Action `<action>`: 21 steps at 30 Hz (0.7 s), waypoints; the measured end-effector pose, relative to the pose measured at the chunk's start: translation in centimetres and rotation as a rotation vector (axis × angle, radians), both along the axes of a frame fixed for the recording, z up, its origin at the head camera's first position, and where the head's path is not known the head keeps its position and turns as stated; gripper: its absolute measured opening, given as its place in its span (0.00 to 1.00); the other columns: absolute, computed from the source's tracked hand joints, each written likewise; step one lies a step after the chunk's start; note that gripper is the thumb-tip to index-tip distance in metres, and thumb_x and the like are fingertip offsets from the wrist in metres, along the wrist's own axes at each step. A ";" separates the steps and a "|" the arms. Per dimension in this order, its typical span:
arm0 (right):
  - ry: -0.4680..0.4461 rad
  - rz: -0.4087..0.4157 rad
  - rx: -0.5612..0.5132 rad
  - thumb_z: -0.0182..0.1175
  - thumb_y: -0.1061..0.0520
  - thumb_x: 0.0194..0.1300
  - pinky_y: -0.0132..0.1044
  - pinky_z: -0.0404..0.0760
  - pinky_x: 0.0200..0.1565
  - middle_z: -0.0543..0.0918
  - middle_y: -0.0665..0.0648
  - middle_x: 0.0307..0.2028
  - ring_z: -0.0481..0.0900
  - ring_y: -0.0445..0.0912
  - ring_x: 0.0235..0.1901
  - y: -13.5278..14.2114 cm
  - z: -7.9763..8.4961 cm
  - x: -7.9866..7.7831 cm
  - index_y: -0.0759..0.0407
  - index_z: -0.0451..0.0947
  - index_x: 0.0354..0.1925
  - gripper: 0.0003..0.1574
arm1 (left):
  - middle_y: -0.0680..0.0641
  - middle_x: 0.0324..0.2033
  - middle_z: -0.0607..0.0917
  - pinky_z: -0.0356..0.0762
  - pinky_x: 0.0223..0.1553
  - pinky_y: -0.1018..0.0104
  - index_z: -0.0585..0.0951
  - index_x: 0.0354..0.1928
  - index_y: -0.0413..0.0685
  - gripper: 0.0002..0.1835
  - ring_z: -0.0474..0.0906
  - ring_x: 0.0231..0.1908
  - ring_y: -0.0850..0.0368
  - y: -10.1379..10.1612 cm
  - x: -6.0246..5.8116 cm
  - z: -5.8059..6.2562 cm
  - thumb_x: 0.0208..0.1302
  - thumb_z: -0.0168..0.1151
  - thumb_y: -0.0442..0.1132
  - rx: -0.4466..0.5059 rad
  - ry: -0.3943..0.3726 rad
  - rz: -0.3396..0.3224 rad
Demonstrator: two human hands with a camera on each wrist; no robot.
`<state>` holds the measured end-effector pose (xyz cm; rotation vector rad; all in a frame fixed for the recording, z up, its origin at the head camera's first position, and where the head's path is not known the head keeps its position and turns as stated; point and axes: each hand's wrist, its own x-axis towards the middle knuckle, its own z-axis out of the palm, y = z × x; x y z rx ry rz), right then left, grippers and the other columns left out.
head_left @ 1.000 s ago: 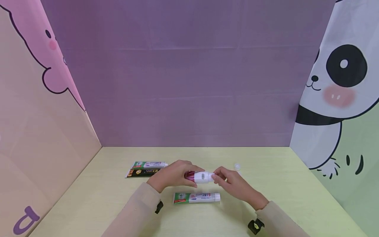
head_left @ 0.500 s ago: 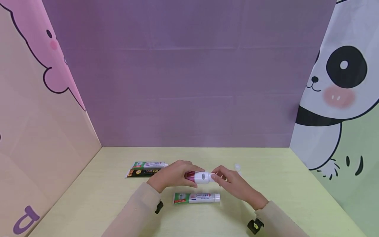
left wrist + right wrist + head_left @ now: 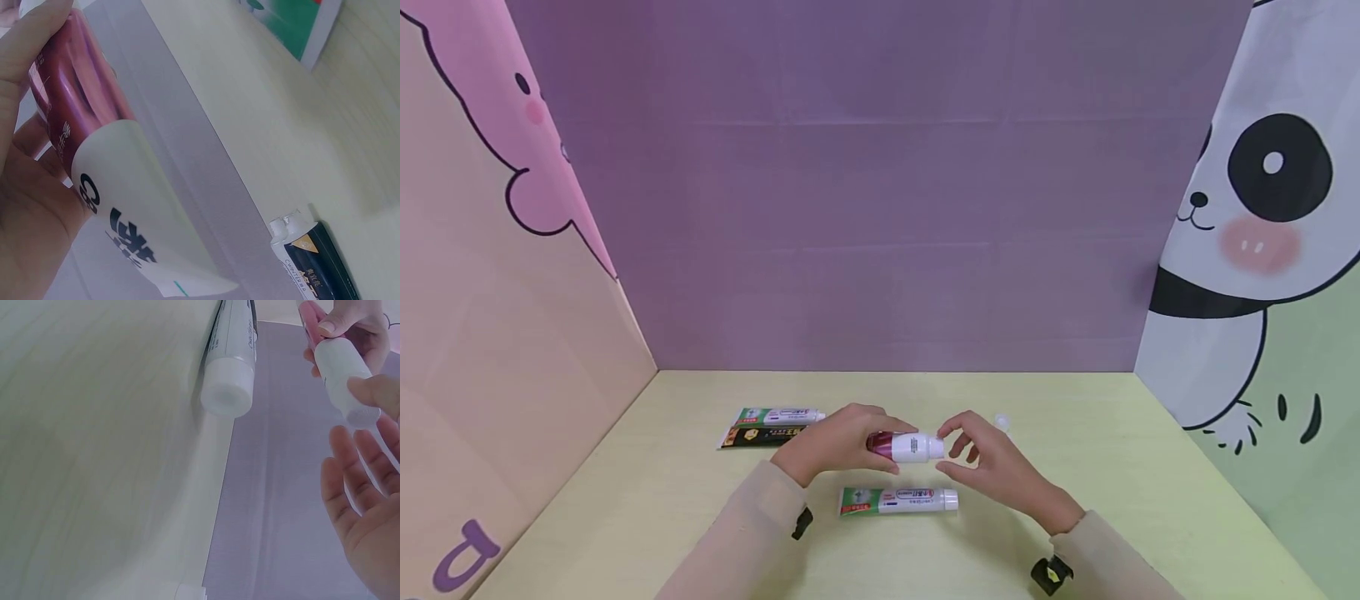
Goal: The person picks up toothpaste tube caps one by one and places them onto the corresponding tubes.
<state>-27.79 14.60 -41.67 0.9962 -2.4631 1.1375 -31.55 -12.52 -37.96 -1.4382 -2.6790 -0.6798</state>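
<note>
My left hand [image 3: 842,446] grips a white and metallic pink-red toothpaste tube [image 3: 910,448] above the middle of the table, cap end to the right. The left wrist view shows the tube's flat white end [image 3: 156,219] with dark lettering, and fingers curled round its pink part. At the white cap [image 3: 362,417], my right hand [image 3: 996,471] has thumb and fingers spread apart, with the thumb overlapping the cap end in the right wrist view. A green and white toothpaste tube [image 3: 898,501] lies on the table just in front of the hands.
Behind my left hand lie another green and white tube [image 3: 778,416] and a black tube [image 3: 763,437], partly hidden by that hand. A small whitish round piece [image 3: 1002,422] sits beyond my right hand. A purple wall [image 3: 895,250] closes off the table's back edge.
My right thumb and fingers have spread away from the cap they were pinching, and more of the cap shows. The left hand and tube have stayed in place.
</note>
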 end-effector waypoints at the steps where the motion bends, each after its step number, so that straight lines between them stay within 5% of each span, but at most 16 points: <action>1: 0.005 0.004 -0.002 0.73 0.59 0.60 0.42 0.81 0.36 0.79 0.48 0.46 0.80 0.44 0.37 0.0 0.0 0.0 0.53 0.74 0.51 0.24 | 0.58 0.34 0.80 0.75 0.32 0.72 0.83 0.60 0.55 0.27 0.71 0.31 0.64 0.0 0.0 0.1 0.57 0.77 0.47 -0.002 0.002 0.001; 12: 0.029 0.027 -0.002 0.71 0.67 0.60 0.43 0.81 0.35 0.77 0.49 0.44 0.79 0.40 0.35 -0.3 0.0 -0.1 0.55 0.73 0.48 0.22 | 0.57 0.34 0.80 0.75 0.32 0.72 0.83 0.60 0.54 0.27 0.71 0.31 0.64 0.1 0.1 0.2 0.57 0.77 0.46 -0.006 -0.010 0.004; 21: -0.052 0.003 0.013 0.69 0.58 0.66 0.38 0.81 0.35 0.80 0.47 0.42 0.77 0.39 0.33 -0.2 0.0 -0.1 0.55 0.76 0.51 0.17 | 0.57 0.34 0.81 0.75 0.32 0.72 0.83 0.59 0.54 0.27 0.71 0.31 0.64 0.0 0.1 0.3 0.56 0.77 0.45 0.007 -0.014 -0.002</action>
